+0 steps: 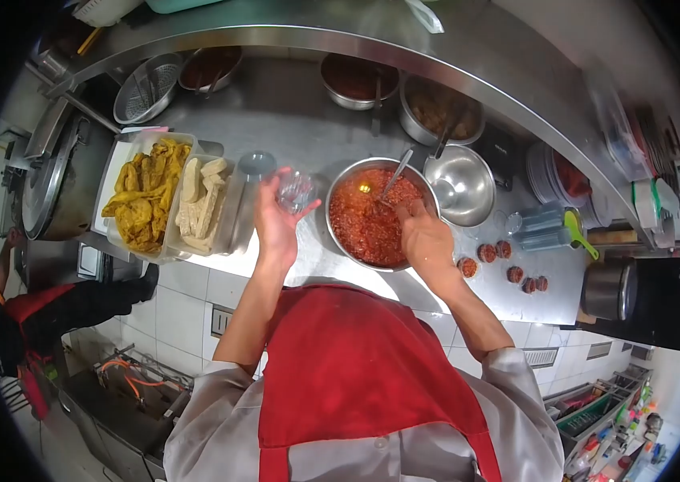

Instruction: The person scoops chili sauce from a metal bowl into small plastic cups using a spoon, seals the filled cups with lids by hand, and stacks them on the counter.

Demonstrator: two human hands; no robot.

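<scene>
Gripping a clear cup (297, 191) in half-curled left fingers (268, 193), left of a metal bowl (343, 174); holding right fingers (415, 212) bent over its red sauce (360, 225); cannot tell whether gripping anything.

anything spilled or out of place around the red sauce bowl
Nothing clearly stands out. I see no spill around the sauce bowl; filled cups to its right are loosely scattered, too small to check closely.

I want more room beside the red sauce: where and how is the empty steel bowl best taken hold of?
Probably by its near rim, pinched over the edge, coming from the person's side. The empty steel bowl sits mouth up, its round, open rim exposed there, while its left edge lies close against the sauce bowl.
</scene>
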